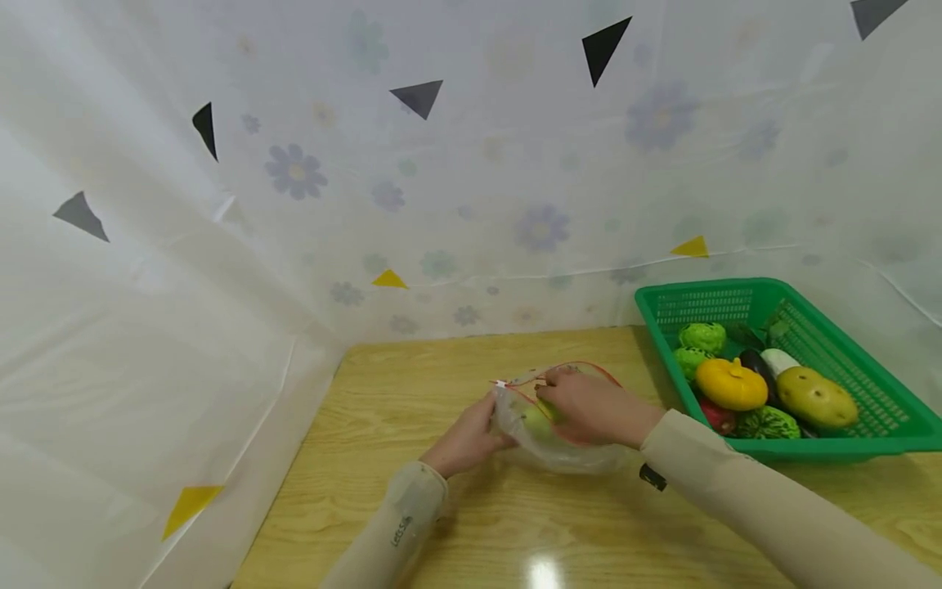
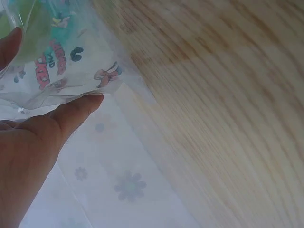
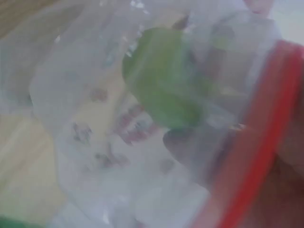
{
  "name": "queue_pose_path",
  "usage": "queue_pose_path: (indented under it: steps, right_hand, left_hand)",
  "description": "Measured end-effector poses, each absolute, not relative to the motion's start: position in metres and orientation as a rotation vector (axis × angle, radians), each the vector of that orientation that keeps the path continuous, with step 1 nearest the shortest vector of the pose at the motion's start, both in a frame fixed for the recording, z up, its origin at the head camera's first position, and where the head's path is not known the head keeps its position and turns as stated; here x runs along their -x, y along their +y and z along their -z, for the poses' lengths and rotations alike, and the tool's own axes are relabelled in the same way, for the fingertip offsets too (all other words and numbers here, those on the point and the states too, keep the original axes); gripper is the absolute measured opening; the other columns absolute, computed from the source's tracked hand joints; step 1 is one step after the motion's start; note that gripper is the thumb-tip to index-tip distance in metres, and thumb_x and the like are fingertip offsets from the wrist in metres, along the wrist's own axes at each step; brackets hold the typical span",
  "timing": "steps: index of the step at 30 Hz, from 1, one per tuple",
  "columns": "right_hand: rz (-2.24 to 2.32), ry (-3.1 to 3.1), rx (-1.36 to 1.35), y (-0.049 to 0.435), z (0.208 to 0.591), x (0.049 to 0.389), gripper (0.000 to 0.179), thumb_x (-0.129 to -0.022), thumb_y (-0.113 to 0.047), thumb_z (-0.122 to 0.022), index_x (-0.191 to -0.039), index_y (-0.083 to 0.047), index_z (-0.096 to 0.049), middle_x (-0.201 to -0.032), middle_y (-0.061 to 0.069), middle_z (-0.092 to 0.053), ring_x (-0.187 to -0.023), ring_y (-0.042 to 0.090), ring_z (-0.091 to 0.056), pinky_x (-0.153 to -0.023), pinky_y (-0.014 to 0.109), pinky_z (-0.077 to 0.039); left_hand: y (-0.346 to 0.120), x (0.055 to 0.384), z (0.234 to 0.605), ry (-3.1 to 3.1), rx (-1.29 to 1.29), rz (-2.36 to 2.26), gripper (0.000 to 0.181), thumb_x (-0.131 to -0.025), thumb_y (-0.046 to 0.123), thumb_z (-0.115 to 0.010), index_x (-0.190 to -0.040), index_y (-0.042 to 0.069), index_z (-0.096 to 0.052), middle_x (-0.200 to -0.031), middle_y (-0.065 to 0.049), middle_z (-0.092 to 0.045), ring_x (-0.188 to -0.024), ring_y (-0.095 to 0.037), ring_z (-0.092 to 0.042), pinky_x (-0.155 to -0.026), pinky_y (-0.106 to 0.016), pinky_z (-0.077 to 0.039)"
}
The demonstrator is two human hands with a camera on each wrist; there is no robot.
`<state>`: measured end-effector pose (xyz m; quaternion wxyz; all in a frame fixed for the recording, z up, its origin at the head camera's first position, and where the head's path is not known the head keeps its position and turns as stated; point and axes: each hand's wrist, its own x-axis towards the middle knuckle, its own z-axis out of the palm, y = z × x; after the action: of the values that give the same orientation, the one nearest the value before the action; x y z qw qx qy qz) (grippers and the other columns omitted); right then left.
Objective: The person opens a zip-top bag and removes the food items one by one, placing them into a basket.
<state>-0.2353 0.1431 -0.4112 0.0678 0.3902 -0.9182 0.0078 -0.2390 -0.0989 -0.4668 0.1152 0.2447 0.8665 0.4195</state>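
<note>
A clear zip bag (image 1: 570, 460) with a red zip edge and printed cartoon figures rests on the wooden table. My left hand (image 1: 468, 438) holds its left side, the thumb over the plastic and a finger (image 2: 78, 114) along its edge. Through the mouth of the bag reaches my right hand (image 1: 592, 406), gripping a smooth green fruit or vegetable (image 3: 164, 78) between thumb and fingers. Plastic partly veils those fingers in the right wrist view. Pale green shows through the bag in the head view.
To the right stands a green plastic basket (image 1: 850, 348) with a yellow pumpkin (image 1: 731, 384), a potato (image 1: 817, 398), an eggplant and several green vegetables. The wooden table (image 1: 383, 393) meets a floral white sheet (image 1: 471, 204) behind and at the left.
</note>
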Motion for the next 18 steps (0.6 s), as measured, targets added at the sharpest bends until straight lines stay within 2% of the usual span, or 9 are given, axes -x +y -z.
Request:
queue_pose_path:
  steps: [3,6,11,14,18]
  right_hand:
    - [0.065,-2.690,-1.145,0.150,0.401,0.230,0.043,-0.084,-0.030,-0.080,-0.118,-0.005,-0.070,-0.114,0.014,-0.065,-0.105,0.033,-0.063,-0.089,0.045,-0.056]
    - [0.083,-2.673,-1.109,0.157,0.392,0.223,0.044,-0.082,-0.031,-0.084,-0.116,-0.007,-0.070,-0.113,0.012,-0.063,-0.105,0.031,-0.062,-0.084,0.043,-0.058]
    - [-0.027,-2.724,-1.079,0.172,0.375,0.210,0.044,-0.080,-0.031,-0.088,-0.115,-0.013,-0.067,-0.110,0.005,-0.057,-0.090,0.015,-0.055,-0.069,0.029,-0.056]
    - [-0.072,-2.720,-1.048,0.186,0.364,0.201,0.046,-0.081,-0.034,-0.086,-0.119,-0.015,-0.066,-0.113,0.003,-0.059,-0.086,0.011,-0.056,-0.067,0.027,-0.055]
    - [-0.148,-2.737,-0.983,0.209,0.348,0.194,0.053,-0.081,-0.032,-0.086,-0.126,-0.012,-0.066,-0.115,0.004,-0.059,-0.090,0.012,-0.056,-0.069,0.028,-0.054]
  left_hand:
    - [-0.098,0.240,0.466,2.525,-0.735,-1.241,0.068,-0.093,0.027,-0.075,-0.151,0.034,-0.039,-0.146,0.003,-0.055,-0.133,-0.016,-0.053,-0.108,-0.043,-0.045]
    - [-0.097,0.241,0.466,2.529,-0.727,-1.245,0.070,-0.093,0.028,-0.075,-0.151,0.039,-0.037,-0.145,0.008,-0.055,-0.134,-0.015,-0.052,-0.111,-0.043,-0.044]
    - [-0.096,0.243,0.468,2.572,-0.708,-1.242,0.072,-0.091,0.023,-0.077,-0.151,0.034,-0.040,-0.141,0.007,-0.057,-0.134,-0.016,-0.052,-0.112,-0.043,-0.042]
    - [-0.096,0.243,0.469,2.565,-0.711,-1.254,0.073,-0.090,0.018,-0.077,-0.151,0.031,-0.039,-0.140,0.006,-0.058,-0.132,-0.016,-0.053,-0.109,-0.042,-0.044]
    - [-0.096,0.243,0.469,2.561,-0.685,-1.266,0.073,-0.090,0.017,-0.077,-0.152,0.028,-0.040,-0.140,0.005,-0.058,-0.132,-0.016,-0.053,-0.110,-0.043,-0.044]
